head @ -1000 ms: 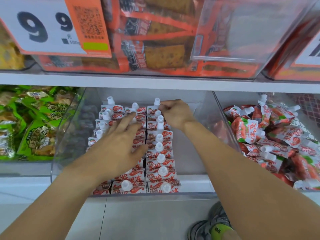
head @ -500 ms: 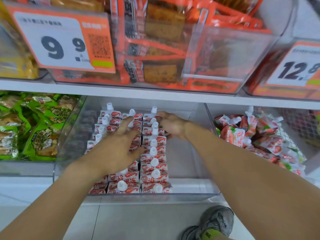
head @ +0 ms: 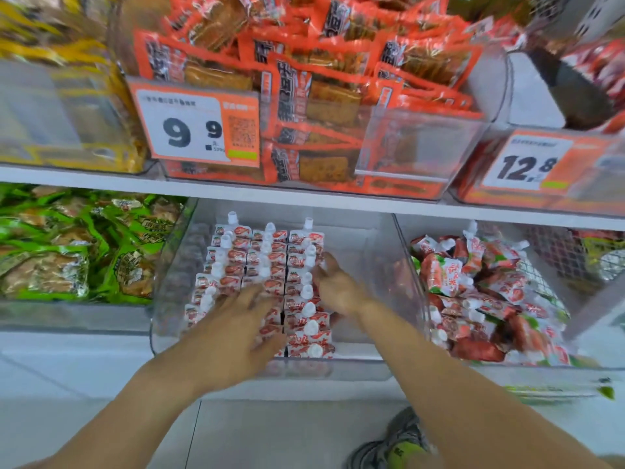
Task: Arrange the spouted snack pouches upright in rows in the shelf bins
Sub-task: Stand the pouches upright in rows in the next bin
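Pouches in rows: the spouted pouches (head: 270, 265) stand upright in three rows in the left part of the clear middle bin (head: 378, 362) on the lower shelf, white caps up, running from 12 o'clock at the back to 6 o'clock at the front lip.
Free space: the right part of that bin, toward 3 o'clock from the rows, looks bare, room for at least one more row by my estimate.
Loose stock: a jumbled heap of similar pouches (head: 480, 292) lies in the neighbouring bin (head: 404, 252) at 3 o'clock, lying every way, not yet stood up.
Left hand: the left hand (head: 233, 330) is spread flat, fingers apart, palm down over the front of the left and middle rows; whether it presses on the caps or hangs just above them I cannot tell through the blur.
Right hand: the right hand (head: 338, 289) lies against the right flank of the third row, fingers pointing toward 11 o'clock, loosely open; it pinches nothing that I can see.
Handling, judged: small, light, soft film bodies that likely sag and topple sideways; glossy, so probably slippery; the cap and spout are the only stiff part.
Where to hold, judged: pinch at the spout neck or across the upper seam, and steady a whole row with flat palms on its sides.
Risk, judged: one nudged pouch could tip its neighbours.
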Action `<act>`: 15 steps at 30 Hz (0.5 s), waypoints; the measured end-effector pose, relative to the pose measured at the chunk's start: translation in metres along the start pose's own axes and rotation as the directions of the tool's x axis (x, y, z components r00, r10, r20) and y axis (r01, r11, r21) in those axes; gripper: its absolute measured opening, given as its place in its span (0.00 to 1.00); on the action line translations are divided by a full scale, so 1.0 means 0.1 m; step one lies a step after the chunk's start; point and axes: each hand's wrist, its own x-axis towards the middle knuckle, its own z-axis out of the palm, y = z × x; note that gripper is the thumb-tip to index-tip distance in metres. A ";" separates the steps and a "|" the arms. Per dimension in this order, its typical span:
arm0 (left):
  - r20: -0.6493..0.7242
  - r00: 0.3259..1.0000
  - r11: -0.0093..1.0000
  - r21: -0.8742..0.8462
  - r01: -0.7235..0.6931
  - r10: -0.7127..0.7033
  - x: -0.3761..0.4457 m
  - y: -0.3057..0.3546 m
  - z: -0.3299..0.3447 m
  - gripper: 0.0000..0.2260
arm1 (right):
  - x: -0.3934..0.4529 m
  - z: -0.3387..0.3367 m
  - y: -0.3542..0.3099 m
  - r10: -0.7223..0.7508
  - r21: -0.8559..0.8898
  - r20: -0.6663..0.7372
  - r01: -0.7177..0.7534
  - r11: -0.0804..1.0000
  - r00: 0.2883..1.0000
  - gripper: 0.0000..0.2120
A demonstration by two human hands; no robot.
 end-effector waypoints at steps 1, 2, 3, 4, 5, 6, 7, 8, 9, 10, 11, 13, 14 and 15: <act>-0.009 1.000 1.000 -0.008 0.009 -0.009 0.00 0.02 0.00 0.44 | -0.06 -0.04 0.00 -0.018 0.074 0.049 0.015 0.997 0.999 0.20; -0.018 1.000 0.999 -0.024 0.026 -0.026 -0.01 0.03 0.00 0.43 | -0.16 -0.11 -0.01 -0.040 0.112 0.097 0.029 0.993 0.995 0.19; -0.025 0.999 0.998 -0.036 0.042 -0.043 -0.01 0.03 -0.01 0.42 | -0.31 -0.20 -0.04 -0.088 0.102 0.125 0.075 0.992 0.988 0.18; -0.049 0.997 0.998 -0.040 0.052 -0.054 -0.02 0.04 -0.03 0.42 | -0.47 -0.31 -0.05 -0.165 0.012 0.137 0.165 0.986 0.977 0.19; -0.095 0.994 0.997 -0.043 0.058 -0.062 -0.03 0.05 -0.05 0.40 | -0.65 -0.43 -0.04 -0.263 -0.115 0.097 0.273 0.955 0.960 0.19; -0.159 0.986 0.997 -0.048 0.052 -0.059 -0.04 0.10 -0.08 0.38 | -0.81 -0.54 -0.01 -0.374 -0.202 0.036 0.373 0.906 0.927 0.18; -0.229 0.973 0.998 -0.064 0.028 -0.042 -0.04 0.17 -0.12 0.33 | -1.00 -0.66 0.03 -0.496 -0.238 -0.019 0.478 0.845 0.868 0.14; -0.296 0.955 0.995 -0.094 -0.016 -0.012 -0.04 0.28 -0.17 0.26 | -1.15 -0.77 0.13 -0.580 -0.236 -0.080 0.550 0.801 0.811 0.11; -0.358 0.933 0.987 -0.137 -0.086 0.031 -0.01 0.42 -0.22 0.19 | -1.28 -0.90 0.27 -0.613 -0.227 -0.136 0.578 0.784 0.778 0.08; -0.410 0.909 0.969 -0.184 -0.163 0.075 0.04 0.61 -0.28 0.13 | -1.37 -1.04 0.43 -0.606 -0.228 -0.174 0.566 0.792 0.776 0.06; -0.448 0.886 0.949 -0.210 -0.235 0.120 0.09 0.82 -0.33 0.10 | -1.40 -1.17 0.59 -0.589 -0.257 -0.188 0.540 0.802 0.786 0.05; -0.456 0.858 0.916 -0.188 -0.354 0.237 0.24 1.23 -0.36 0.07 | -1.37 -1.45 0.89 -0.555 -0.356 -0.185 0.472 0.807 0.811 0.03; -0.426 0.855 0.900 -0.176 -0.399 0.296 0.34 1.44 -0.35 0.07 | -1.32 -1.57 1.03 -0.519 -0.408 -0.179 0.418 0.812 0.836 0.03; -0.374 0.862 0.887 -0.176 -0.428 0.342 0.46 1.63 -0.34 0.07 | -1.24 -1.69 1.16 -0.478 -0.446 -0.167 0.366 0.817 0.862 0.05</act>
